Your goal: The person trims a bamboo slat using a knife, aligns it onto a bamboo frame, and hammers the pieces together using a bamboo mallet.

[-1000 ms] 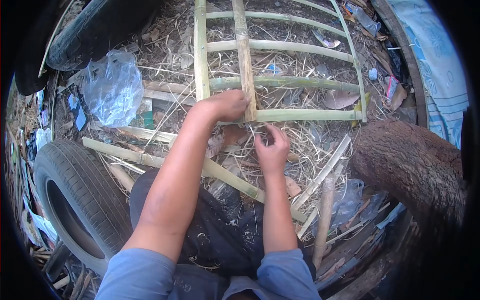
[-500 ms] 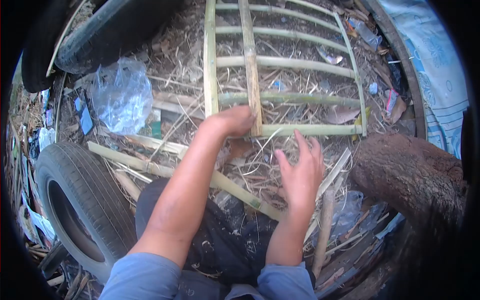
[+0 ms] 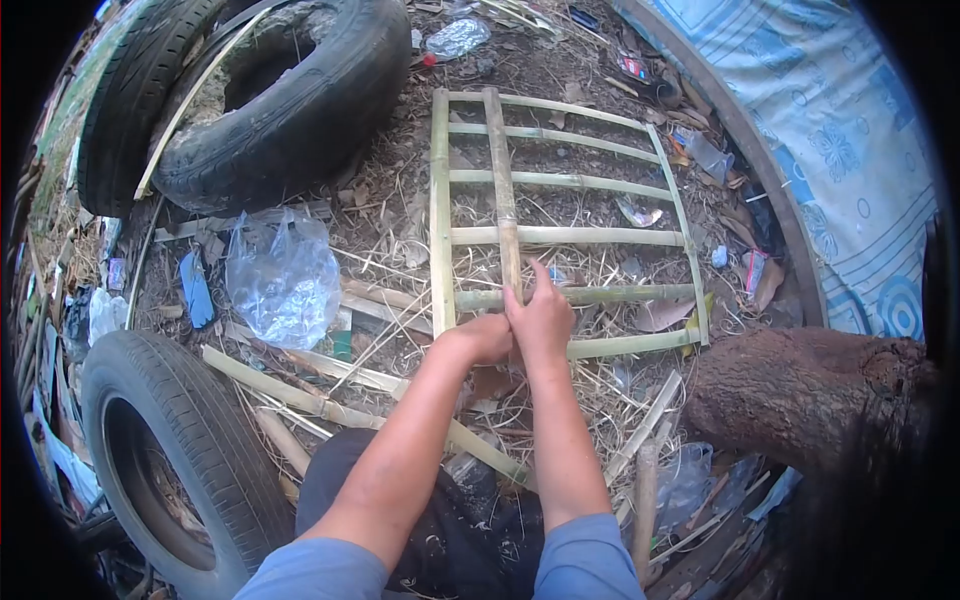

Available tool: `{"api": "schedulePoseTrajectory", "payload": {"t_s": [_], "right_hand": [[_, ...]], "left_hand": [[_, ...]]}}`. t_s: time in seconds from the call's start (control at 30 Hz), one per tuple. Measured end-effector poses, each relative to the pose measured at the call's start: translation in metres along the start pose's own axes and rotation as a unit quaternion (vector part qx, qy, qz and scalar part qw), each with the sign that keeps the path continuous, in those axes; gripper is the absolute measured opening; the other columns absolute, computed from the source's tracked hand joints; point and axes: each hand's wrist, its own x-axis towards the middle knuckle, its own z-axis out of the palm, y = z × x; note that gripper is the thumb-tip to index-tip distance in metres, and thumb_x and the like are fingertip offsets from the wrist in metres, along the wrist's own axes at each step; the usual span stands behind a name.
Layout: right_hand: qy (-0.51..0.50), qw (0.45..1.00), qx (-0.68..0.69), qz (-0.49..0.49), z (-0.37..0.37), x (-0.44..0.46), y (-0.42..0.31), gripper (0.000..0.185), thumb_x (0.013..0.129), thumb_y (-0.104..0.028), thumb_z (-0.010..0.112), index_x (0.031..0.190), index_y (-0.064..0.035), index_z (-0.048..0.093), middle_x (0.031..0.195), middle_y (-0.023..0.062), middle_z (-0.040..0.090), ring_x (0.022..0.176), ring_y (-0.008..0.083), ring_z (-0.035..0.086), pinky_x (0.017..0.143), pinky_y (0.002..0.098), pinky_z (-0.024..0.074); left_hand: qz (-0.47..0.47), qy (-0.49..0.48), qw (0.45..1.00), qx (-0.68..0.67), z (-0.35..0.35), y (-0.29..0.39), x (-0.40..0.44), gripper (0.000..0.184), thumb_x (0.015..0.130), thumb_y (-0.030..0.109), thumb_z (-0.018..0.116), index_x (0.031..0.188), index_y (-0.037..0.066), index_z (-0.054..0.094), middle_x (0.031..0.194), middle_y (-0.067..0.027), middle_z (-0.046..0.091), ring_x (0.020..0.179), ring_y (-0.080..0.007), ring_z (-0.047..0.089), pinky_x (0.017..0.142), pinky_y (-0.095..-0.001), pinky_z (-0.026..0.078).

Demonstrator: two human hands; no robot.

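"So, what's cut off nearest the camera?"

"The trousers (image 3: 470, 550) and both sleeves (image 3: 315, 570) run out at the bottom. Just left, the tyre (image 3: 220, 440) is partly cut off there too. The loose strip (image 3: 300, 397) passes under the left forearm, which hides part of it."

"And the hands?"

"The left hand (image 3: 487, 340) is curled closed around the near end of the middle slat (image 3: 506, 215), its fingertips hidden. The right hand (image 3: 541, 318) touches it, half open, thumb against the slat and index finger extended; I can't tell whether its other fingers grip anything."

"Where's the frame (image 3: 440, 220)?"

"Flat on the littered ground, beyond the knees. The hands cover part of its near edge, including where the slat meets it. Its near right corner lies by the log (image 3: 790, 395), whose right end fades into darkness."

"Farther out?"

"A crumpled clear bag (image 3: 285, 280) lies left of the near left corner. Past the far left corner, a big tyre (image 3: 300, 120) is cut off at the top. The blue sheet (image 3: 830, 150) disappears beyond the rounded dark border."
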Motion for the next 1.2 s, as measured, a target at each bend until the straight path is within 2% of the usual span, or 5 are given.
{"api": "schedulePoseTrajectory", "payload": {"t_s": [0.4, 0.53, 0.77, 0.83, 1.2], "right_hand": [[-0.047, 0.999, 0.002, -0.011, -0.002, -0.001, -0.006, 0.047, 0.081, -0.035, 0.074, 0.121, -0.0114, 0.066, 0.097, 0.0194, 0.068, 0.087, 0.0388, 0.068, 0.075, 0.0477, 0.0546], [-0.003, 0.999, 0.027, -0.044, 0.005, 0.003, 0.000, 0.041, 0.076, -0.026, 0.079, 0.107, -0.0001, 0.072, 0.077, 0.0174, 0.066, 0.067, 0.0312, 0.064, 0.065, 0.0411, 0.0513], [-0.022, 0.999, 0.041, -0.019, 0.000, 0.007, -0.007, 0.045, 0.074, -0.024, 0.082, 0.109, 0.0018, 0.071, 0.068, 0.0162, 0.063, 0.060, 0.0276, 0.059, 0.060, 0.0390, 0.0486], [-0.076, 0.994, 0.065, 0.049, -0.005, 0.008, -0.013, 0.041, 0.076, -0.024, 0.079, 0.108, 0.0017, 0.071, 0.095, 0.0235, 0.070, 0.084, 0.0375, 0.068, 0.077, 0.0430, 0.0535], [-0.072, 0.993, 0.068, 0.072, 0.001, 0.010, -0.004, 0.038, 0.075, -0.021, 0.078, 0.107, -0.0006, 0.072, 0.095, 0.0232, 0.069, 0.087, 0.0387, 0.067, 0.079, 0.0433, 0.0525]], "left_hand": [[0.004, -0.003, 1.000, 0.007, 0.015, -0.025, 0.025, 0.035, 0.088, 0.008, 0.046, 0.113, -0.005, 0.065, 0.119, -0.0256, 0.064, 0.109, -0.0378, 0.064, 0.093, -0.0445, 0.049], [0.003, -0.027, 1.000, -0.006, 0.012, -0.025, 0.023, 0.035, 0.089, 0.013, 0.047, 0.115, -0.006, 0.061, 0.116, -0.0294, 0.064, 0.111, -0.0406, 0.061, 0.097, -0.0446, 0.047], [0.006, 0.063, 0.997, -0.040, 0.009, -0.007, -0.002, 0.029, 0.084, 0.005, 0.050, 0.105, -0.008, 0.067, 0.114, -0.0264, 0.066, 0.106, -0.0376, 0.065, 0.089, -0.0440, 0.052], [0.011, 0.102, 0.994, -0.034, 0.002, 0.002, -0.014, 0.027, 0.083, 0.005, 0.052, 0.101, -0.008, 0.067, 0.113, -0.0257, 0.066, 0.106, -0.0370, 0.065, 0.089, -0.0437, 0.053], [-0.025, 0.279, 0.951, 0.127, -0.004, 0.018, -0.037, 0.037, 0.078, 0.005, 0.065, 0.112, 0.003, 0.052, 0.107, -0.0178, 0.063, 0.099, -0.0365, 0.065, 0.080, -0.0474, 0.054]]}}
